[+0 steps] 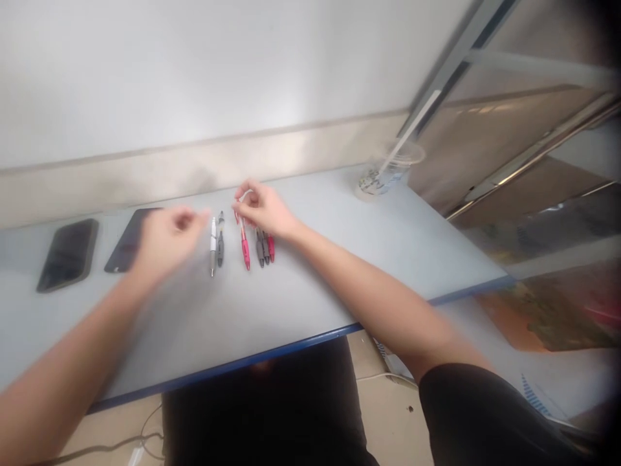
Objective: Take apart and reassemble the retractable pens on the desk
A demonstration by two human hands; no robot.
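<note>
My right hand (262, 208) has thumb and forefinger closed around the top end of a red pen (245, 251), whose tip end points toward me on the table. Under and beside that wrist lie two grey pens (262, 251) and another red pen (271, 250), their upper ends hidden by the hand. My left hand (169, 241), smeared by motion, is over the right part of a dark phone (127, 244); its fingers look curled, but their grip is unclear. Just right of it lie a white pen (212, 249) and a grey pen (220, 249), side by side.
A second dark phone (68, 255) lies at the left on the grey table (291, 291), which has a blue front edge. At the back right stands a clear plastic cup (376, 181) with a white straw. A wall runs behind; a metal-framed rack (524, 181) rises at right.
</note>
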